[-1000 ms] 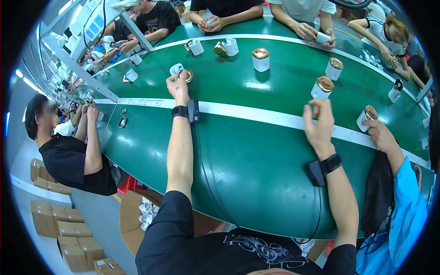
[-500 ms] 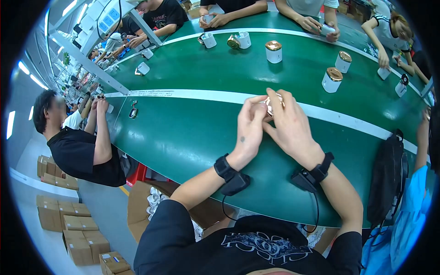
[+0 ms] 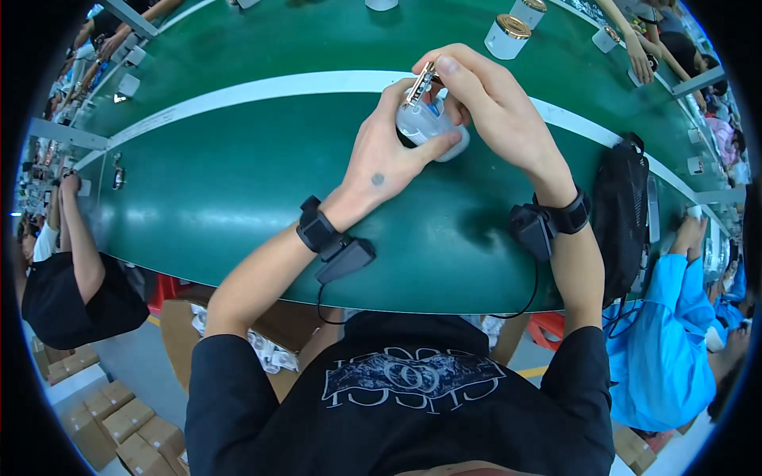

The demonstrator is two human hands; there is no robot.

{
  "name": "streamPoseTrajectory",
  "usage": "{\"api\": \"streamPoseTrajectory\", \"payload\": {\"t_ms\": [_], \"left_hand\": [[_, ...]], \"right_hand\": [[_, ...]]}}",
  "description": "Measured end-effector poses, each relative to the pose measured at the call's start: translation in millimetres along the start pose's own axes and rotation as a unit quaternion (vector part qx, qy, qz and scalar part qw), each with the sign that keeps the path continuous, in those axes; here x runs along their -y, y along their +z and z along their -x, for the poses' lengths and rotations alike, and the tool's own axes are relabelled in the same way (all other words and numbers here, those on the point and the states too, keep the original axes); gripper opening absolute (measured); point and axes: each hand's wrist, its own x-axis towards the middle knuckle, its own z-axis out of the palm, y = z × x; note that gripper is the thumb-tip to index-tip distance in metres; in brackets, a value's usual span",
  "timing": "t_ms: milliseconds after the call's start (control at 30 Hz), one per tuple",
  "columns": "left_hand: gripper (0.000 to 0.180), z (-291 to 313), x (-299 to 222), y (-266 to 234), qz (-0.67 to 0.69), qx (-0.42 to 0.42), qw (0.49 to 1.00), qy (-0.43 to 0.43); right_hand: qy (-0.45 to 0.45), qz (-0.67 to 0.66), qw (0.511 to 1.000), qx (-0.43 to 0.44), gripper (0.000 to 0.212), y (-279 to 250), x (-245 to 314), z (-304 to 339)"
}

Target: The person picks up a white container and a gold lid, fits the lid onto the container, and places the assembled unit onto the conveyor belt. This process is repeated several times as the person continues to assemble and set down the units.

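Observation:
My left hand (image 3: 379, 159) is wrapped round a white, partly translucent rounded housing (image 3: 432, 135), thumb across its near side. The housing is tipped on its side above the green table. At its upper left is a gold-rimmed part like a lid (image 3: 421, 86), seen nearly edge-on. My right hand (image 3: 508, 115) pinches the end of this gold part between thumb and fingers. Its other fingers curl in beside the housing, and a small blue patch shows between the hands. Whether the gold part is joined to the housing cannot be seen.
White jars with gold lids (image 3: 506, 38) stand on the green table (image 3: 262, 214), beyond its white stripe. A black mesh bag (image 3: 623, 210) lies to the right. A small metal part (image 3: 119, 176) is at the left. Co-workers sit around; an open carton (image 3: 186, 337) stands below the table edge.
The housing has been tipped so its white side shows and the gold part is edge-on. My right hand has shifted from over the gold part to its end. The view has tilted downward.

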Motion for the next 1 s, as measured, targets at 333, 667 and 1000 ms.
{"api": "streamPoseTrajectory", "payload": {"t_ms": [333, 667, 1000], "left_hand": [[0.073, 6, 17, -11, 0.033, 0.046, 0.998, 0.014], [0.065, 10, 4, -20, 0.083, 0.100, 0.990, -0.059], [0.050, 17, 20, 2, 0.137, 0.030, 0.988, 0.072]], "right_hand": [[-0.028, -0.050, 0.998, 0.024, 0.050, -12, -17, 12], [-0.086, 0.036, 0.995, 0.024, 0.032, 3, -4, 15], [-0.102, 0.167, 0.978, 0.079, 0.051, 6, 8, 18]]}}
